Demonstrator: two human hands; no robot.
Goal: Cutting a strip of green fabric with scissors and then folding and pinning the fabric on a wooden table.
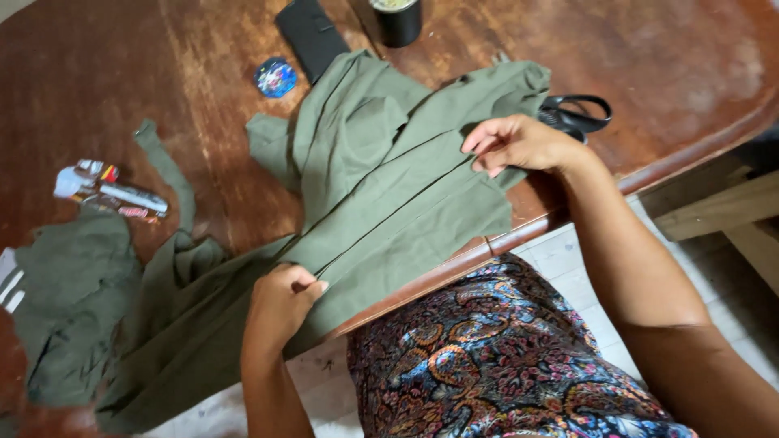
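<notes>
You stand at a worn wooden table (665, 65), its edge against your patterned skirt (503, 357). Far to the left of your left hand lie a loose scrap (69, 300) of green cloth and a small tube (130, 197). Your left hand (280, 300) is closed in a pinch on the near end of a fold in the green cloth (389, 195), which spreads between both hands and hangs over the table edge. Above the cloth sit a round blue disc (275, 78), a black case (312, 36) and a dark cup (398, 20). Your right hand (519, 144) pinches the far end of the same fold, fingers curled shut on it. Just beyond that hand lie black scissors (578, 116). Keep both pinches level and the fold taut and straight between them, so it holds an even line.
</notes>
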